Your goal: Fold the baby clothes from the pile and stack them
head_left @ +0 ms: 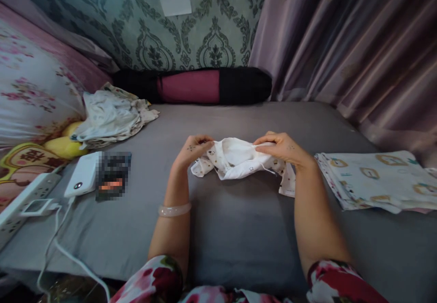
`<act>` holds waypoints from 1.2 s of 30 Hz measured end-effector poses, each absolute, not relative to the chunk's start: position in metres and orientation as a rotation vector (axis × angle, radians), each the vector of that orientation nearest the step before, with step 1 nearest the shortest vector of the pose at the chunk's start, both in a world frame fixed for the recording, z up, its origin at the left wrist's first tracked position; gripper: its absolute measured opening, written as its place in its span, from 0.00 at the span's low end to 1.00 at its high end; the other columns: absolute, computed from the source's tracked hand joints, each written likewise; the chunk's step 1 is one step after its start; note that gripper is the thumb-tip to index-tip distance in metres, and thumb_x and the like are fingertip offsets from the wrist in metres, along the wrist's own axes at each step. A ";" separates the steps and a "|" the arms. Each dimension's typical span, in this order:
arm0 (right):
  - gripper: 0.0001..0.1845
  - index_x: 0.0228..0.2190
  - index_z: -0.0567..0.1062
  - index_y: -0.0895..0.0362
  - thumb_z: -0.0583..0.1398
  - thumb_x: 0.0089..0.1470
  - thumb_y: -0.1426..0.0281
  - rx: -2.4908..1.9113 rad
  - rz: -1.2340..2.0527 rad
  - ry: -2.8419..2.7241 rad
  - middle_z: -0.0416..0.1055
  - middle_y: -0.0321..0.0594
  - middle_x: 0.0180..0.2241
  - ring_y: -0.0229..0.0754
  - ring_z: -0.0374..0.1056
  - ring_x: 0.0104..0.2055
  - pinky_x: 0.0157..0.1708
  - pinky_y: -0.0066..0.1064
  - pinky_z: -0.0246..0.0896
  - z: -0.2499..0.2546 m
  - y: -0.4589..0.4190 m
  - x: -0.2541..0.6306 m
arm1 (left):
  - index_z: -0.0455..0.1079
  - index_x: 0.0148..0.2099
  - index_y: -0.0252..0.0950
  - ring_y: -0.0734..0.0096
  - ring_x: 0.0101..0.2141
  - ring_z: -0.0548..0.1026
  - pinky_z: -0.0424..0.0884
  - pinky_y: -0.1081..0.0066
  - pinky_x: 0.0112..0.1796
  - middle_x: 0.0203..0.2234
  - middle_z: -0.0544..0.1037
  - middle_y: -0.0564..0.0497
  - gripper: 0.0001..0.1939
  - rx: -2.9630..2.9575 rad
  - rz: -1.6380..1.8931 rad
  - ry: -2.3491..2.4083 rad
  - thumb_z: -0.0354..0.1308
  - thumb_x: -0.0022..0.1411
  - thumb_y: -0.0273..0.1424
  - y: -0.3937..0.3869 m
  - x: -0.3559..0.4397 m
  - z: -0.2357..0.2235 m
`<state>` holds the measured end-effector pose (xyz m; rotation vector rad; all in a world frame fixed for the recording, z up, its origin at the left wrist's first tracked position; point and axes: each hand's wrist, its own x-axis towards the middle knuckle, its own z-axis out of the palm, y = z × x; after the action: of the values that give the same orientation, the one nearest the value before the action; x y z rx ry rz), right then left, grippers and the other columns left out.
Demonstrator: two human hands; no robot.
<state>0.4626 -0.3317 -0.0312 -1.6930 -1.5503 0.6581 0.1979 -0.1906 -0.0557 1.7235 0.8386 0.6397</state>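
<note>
A small white baby garment (235,157) with a scattered tiny print is stretched between my two hands, just above the grey sheet. My left hand (195,149) pinches its left upper edge between thumb and fingers. On the other side, my right hand (283,147) grips the cloth in the same way. The garment's opening faces up, and its white inside shows. A sleeve-like end hangs down below my right hand, with a thin tie string beside it. Another bunched part droops below my left hand.
Folded printed cloths (372,180) lie at the right. Crumpled light clothes (112,114) sit back left. A white power bank (82,175), a blurred dark item (113,175) and a power strip (29,202) with cables are at left. A black-and-maroon roll (191,85) lies along the wall.
</note>
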 end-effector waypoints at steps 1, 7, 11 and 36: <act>0.15 0.33 0.82 0.51 0.65 0.47 0.56 -1.680 0.629 -1.542 0.71 0.37 0.32 0.40 0.66 0.33 0.36 0.32 0.59 -0.032 -0.331 0.463 | 0.76 0.36 0.32 0.73 0.27 0.70 0.65 0.75 0.28 0.27 0.75 0.51 0.14 1.744 0.657 0.856 0.60 0.53 0.38 -0.192 0.200 -0.055; 0.13 0.31 0.81 0.53 0.65 0.47 0.57 -1.588 0.445 -1.421 0.72 0.39 0.35 0.42 0.66 0.38 0.40 0.35 0.61 -0.030 -0.328 0.461 | 0.76 0.36 0.34 0.71 0.29 0.70 0.64 0.74 0.29 0.27 0.75 0.50 0.12 1.918 0.781 0.975 0.57 0.53 0.35 -0.197 0.208 -0.049; 0.14 0.31 0.79 0.54 0.64 0.48 0.56 -1.545 0.413 -1.288 0.73 0.39 0.35 0.44 0.68 0.40 0.42 0.36 0.62 -0.027 -0.327 0.459 | 0.76 0.38 0.34 0.71 0.31 0.70 0.65 0.74 0.30 0.28 0.75 0.50 0.12 1.969 0.853 0.975 0.55 0.56 0.35 -0.195 0.211 -0.049; 0.19 0.34 0.77 0.55 0.63 0.47 0.53 -1.587 0.508 -1.114 0.74 0.38 0.32 0.41 0.67 0.34 0.34 0.31 0.62 -0.042 -0.322 0.468 | 0.78 0.34 0.35 0.69 0.31 0.72 0.66 0.72 0.31 0.28 0.76 0.49 0.16 1.825 0.897 0.780 0.66 0.51 0.43 -0.210 0.214 -0.033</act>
<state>0.4684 -0.3219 -0.0418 -1.5868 -1.1137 0.5081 0.2138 -0.2097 -0.0334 1.8246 0.7798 0.8973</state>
